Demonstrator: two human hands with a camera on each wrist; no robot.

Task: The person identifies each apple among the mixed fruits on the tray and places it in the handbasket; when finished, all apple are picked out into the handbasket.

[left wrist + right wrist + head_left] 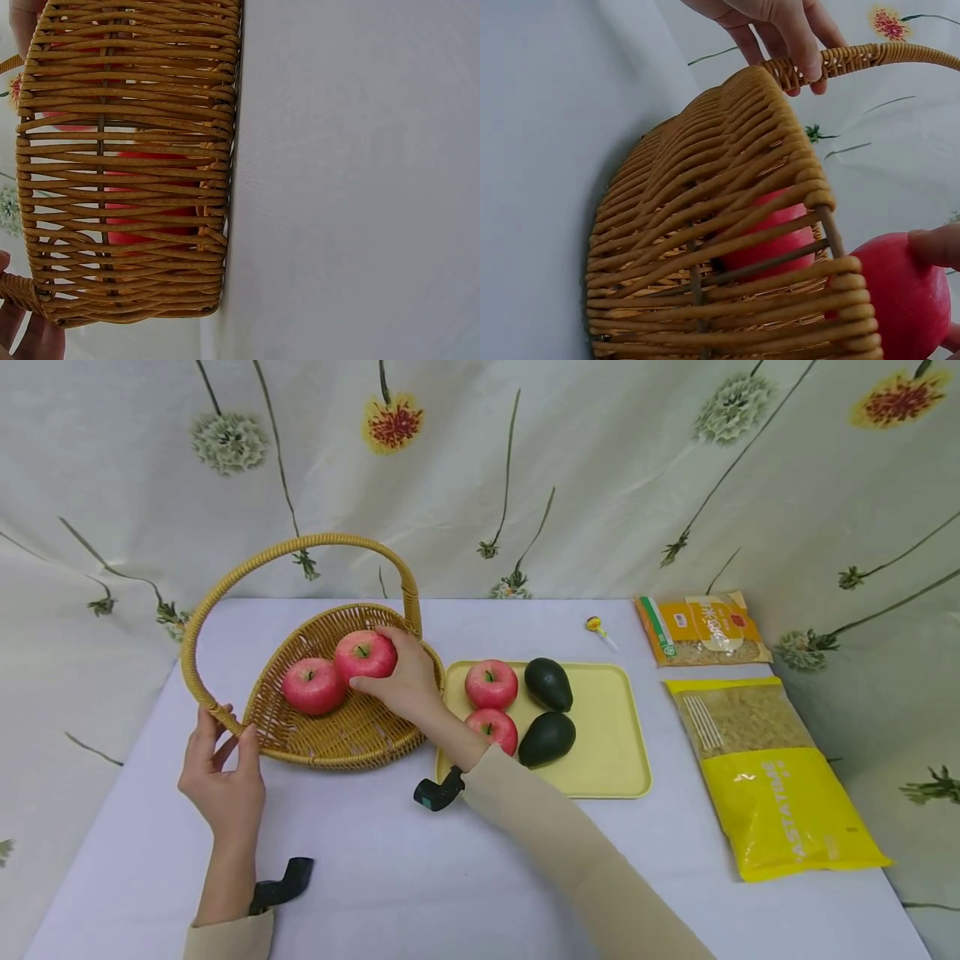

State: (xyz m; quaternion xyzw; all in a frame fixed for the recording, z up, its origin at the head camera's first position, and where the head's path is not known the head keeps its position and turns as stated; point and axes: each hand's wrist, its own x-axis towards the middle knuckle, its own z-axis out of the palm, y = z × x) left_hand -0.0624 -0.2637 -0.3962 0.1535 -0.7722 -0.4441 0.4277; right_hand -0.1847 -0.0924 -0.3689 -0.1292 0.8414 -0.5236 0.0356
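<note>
Nearest came the right sleeve (577,843), then the left hand (225,781) gripping the handle (330,538) of the basket (337,762); past these lay the tray (611,735), right of the right hand (402,681), whose clasp held an apple (363,653) over the basket, with a second apple (313,687) inside, just left of that clasp. Loosening too soon, or a tug on the handle, seemed the likeliest cause of trouble: the held apple could drop onto its neighbour, or the basket tip.

"ASTATIME" along the yellow bag (776,781), with illegible small print on the orange packet (705,631)
</note>
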